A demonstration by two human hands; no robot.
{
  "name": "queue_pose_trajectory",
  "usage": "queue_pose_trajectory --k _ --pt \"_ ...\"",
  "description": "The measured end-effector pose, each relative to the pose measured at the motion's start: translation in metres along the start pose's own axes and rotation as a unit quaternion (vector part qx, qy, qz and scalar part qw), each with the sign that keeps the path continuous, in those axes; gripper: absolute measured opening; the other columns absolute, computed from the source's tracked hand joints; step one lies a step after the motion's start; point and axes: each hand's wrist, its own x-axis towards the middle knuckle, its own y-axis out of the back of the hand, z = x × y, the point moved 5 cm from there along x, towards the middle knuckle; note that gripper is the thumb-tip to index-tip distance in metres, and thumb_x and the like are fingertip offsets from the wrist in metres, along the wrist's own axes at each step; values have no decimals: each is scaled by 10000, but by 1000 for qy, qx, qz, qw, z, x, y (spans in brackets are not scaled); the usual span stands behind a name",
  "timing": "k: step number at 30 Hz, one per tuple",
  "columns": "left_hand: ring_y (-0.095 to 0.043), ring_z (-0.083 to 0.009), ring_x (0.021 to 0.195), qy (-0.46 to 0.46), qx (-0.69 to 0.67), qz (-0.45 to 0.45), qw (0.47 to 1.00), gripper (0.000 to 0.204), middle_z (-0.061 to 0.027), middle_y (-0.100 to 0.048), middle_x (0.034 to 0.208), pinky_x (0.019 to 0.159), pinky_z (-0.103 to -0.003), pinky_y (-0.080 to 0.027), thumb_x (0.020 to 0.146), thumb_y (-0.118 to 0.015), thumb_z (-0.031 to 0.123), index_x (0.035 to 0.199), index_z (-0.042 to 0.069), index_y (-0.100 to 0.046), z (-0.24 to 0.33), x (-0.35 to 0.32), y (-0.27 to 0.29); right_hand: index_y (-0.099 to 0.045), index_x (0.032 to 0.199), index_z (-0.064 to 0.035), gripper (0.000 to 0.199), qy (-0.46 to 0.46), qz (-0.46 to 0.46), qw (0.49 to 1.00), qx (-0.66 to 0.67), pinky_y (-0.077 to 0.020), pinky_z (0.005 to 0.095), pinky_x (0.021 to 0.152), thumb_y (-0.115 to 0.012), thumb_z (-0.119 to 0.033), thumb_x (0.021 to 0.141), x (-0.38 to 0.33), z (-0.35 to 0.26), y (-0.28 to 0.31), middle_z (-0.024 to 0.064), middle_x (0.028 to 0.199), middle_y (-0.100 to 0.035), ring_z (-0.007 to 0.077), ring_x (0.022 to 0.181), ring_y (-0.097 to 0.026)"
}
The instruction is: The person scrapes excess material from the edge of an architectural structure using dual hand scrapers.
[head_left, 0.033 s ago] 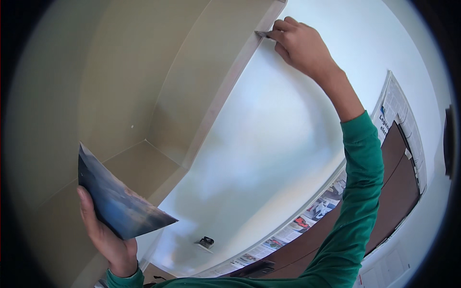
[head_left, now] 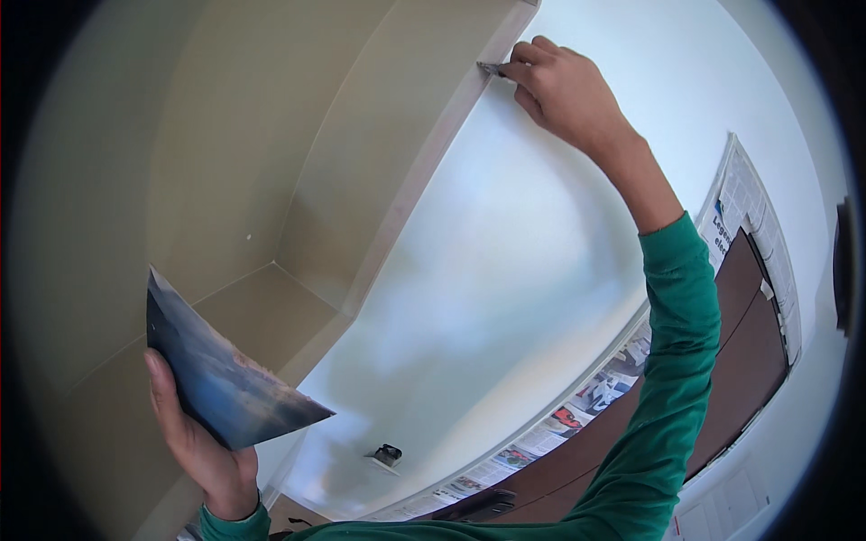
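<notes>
High up, my right hand is closed in a pinch on a small putty knife. Its thin grey blade meets the pale pinkish edge strip that runs between a beige recess and the light wall. Down at the left, my left hand grips a thin flat plate with a smeared blue-grey face. Rough pale residue lines the plate's upper right edge. The thumb shows on the plate's left side; the other fingers are hidden behind it.
The beige recess fills the left side, and the glossy light wall the middle. Low on that wall is a small electrical box opening. Newspaper strips border brown panels at the right, beside my right arm.
My right hand and the putty knife have shifted very slightly downward along the edge strip. My left hand and the plate look unmoved.
</notes>
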Motion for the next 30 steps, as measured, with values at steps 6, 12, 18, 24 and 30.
queue_pose_trajectory --k 6,12,18,24,30 --pt "-638 -167 1005 2 1 -51 999 384 -74 -628 1103 866 -327 -528 1048 -524 384 1199 35 -578 2 0 -2 -744 1011 -36 220 9 -40 998 38 -556 349 805 -697 -46 797 -13 -26 9 38 946 -665 213 900 -611" --pt "-670 -180 889 81 22 -98 992 402 -89 -665 1031 772 -329 -564 1026 -549 423 1207 67 -590 -14 -3 -18 -738 1114 -79 470 4 216 936 278 -527 369 693 -655 20 662 -55 -71 78 56 1008 -677 256 808 -632" --pt "-664 -282 1119 388 -67 -160 905 476 -169 -646 1294 965 -398 -542 1037 -500 432 1312 52 -581 -64 -41 -59 -771 1073 -117 242 120 380 837 375 -427 272 621 -693 -55 852 -117 -192 118 3 1104 -664 152 852 -560" --pt "-678 -267 1068 295 -24 -203 933 423 -147 -678 1200 942 -395 -551 1036 -530 383 1299 56 -584 -55 -39 -66 -768 1094 -108 284 111 385 863 308 -416 291 629 -665 -35 840 -129 -191 91 -3 1139 -636 167 882 -507" --pt "-695 -158 955 239 -34 -190 952 331 -79 -712 1093 849 -306 -574 1037 -559 321 1238 65 -616 -41 -37 -65 -756 1114 -120 291 148 325 910 209 -412 304 670 -698 -106 829 -116 -161 95 -25 1106 -660 163 868 -511"
